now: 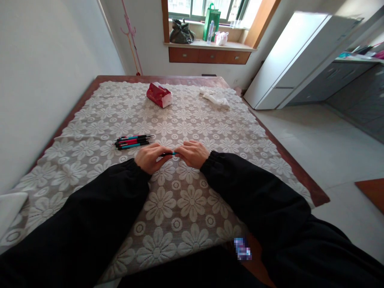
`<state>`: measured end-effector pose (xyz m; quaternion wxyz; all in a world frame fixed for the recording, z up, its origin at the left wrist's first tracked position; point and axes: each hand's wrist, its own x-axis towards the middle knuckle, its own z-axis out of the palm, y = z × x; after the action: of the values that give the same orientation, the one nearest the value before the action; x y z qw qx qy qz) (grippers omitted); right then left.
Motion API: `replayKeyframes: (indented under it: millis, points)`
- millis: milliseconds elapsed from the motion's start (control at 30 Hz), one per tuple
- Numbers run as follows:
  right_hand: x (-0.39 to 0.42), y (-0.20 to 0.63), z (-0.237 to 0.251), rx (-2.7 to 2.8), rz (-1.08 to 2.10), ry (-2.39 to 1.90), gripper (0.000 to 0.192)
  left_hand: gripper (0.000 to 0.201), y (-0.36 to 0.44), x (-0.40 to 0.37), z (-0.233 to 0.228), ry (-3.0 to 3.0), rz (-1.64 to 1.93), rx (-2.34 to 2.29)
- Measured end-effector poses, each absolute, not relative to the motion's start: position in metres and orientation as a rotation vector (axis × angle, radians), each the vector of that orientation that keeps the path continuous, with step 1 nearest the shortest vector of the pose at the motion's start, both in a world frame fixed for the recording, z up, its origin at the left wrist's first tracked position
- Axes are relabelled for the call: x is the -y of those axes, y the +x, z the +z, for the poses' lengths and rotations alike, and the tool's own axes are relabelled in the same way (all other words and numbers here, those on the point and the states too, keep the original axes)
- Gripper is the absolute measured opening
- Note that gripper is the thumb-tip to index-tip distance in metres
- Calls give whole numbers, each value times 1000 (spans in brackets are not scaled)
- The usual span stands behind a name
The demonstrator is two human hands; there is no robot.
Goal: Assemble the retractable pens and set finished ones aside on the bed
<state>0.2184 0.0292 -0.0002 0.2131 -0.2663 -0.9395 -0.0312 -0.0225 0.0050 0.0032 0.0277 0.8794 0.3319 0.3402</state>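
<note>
Both hands meet over the middle of the table around one slim pen [173, 153], black toward the left with a blue-green part between the fingers. My left hand [152, 157] is closed on its black end. Opposite it, my right hand [192, 153] pinches the blue-green end. Most of the pen is hidden by the fingers, and I cannot tell whether it is whole or in two parts. Just left of my left hand lies a bunch of several pens [132, 141] in black, red and blue-green, side by side on the flowered tablecloth [192, 202].
A red tissue pack [159, 95] and a crumpled white plastic bag [215, 98] lie toward the table's far edge. Beyond, a windowsill [198, 44] holds bags and a bottle. A white refrigerator [288, 60] stands at the right. A white wall borders the left side.
</note>
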Motion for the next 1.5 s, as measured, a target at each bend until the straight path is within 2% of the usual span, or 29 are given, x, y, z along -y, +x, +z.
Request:
replayKeyframes:
  millis: [167,333,500,733,1067,1267,1500]
  points:
    - [-25,216,-1,2619,56,-830,40,18,-21,-3,7,2744,1027,-1080]
    - [-27,216,-5,2639,195,-785,33,25,-22,-3,5,2706,998,-1173]
    - [-29,216,-7,2668,46,-732,24,32,-22,-4,2,2677,967,-1247]
    - [-30,214,-7,2654,-189,-704,27,34,-23,-6,3,2683,876,-1191]
    - [-27,216,0,2621,-21,-827,39,30,-23,-5,3,2681,983,-1165]
    - [-26,216,1,2633,91,-894,45,34,-22,-2,7,2679,984,-1214]
    - [-27,217,0,2616,88,-859,38,34,-22,-4,5,2679,978,-1320]
